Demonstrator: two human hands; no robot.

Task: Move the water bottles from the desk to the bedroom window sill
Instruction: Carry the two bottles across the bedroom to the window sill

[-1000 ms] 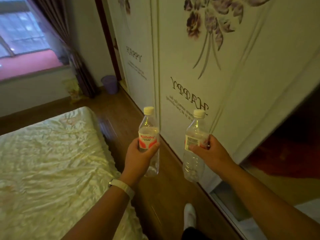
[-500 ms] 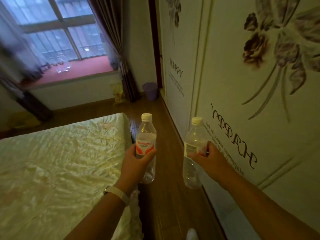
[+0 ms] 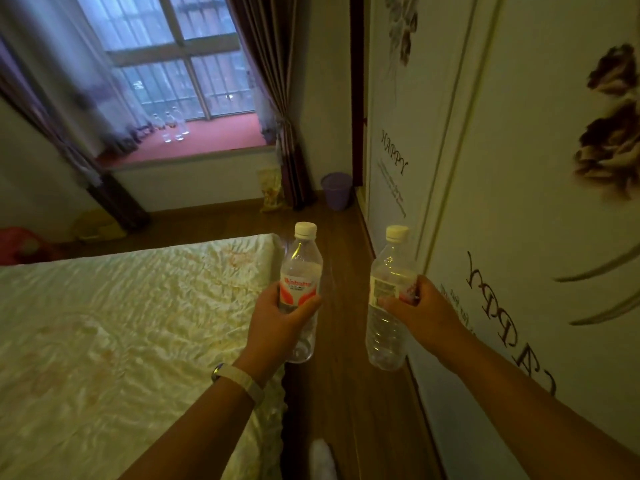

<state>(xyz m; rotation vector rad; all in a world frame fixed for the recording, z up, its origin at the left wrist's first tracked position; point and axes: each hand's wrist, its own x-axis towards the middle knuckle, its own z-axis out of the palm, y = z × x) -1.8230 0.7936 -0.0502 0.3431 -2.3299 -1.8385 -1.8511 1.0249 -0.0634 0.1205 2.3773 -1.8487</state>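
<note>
My left hand (image 3: 277,327) grips a clear water bottle (image 3: 302,268) with a red and white label and a white cap, held upright. In my right hand (image 3: 420,313) is a second clear bottle (image 3: 389,271) with a white cap, also upright. Both are held out in front of me above the wooden floor. Far ahead, the red window sill (image 3: 221,136) runs under the window. Three clear bottles (image 3: 173,128) stand on it near its middle.
A bed (image 3: 121,334) with a shiny cream cover fills the left. A white wardrobe (image 3: 502,202) with flower prints lines the right. A narrow strip of wooden floor (image 3: 343,258) leads ahead between them. A purple bin (image 3: 336,190) and dark curtains (image 3: 277,109) stand near the sill's right end.
The view has swung left and up toward the window, so the sill and its bottles now show. I have moved forward along the wardrobe. Both hands keep their bottles.
</note>
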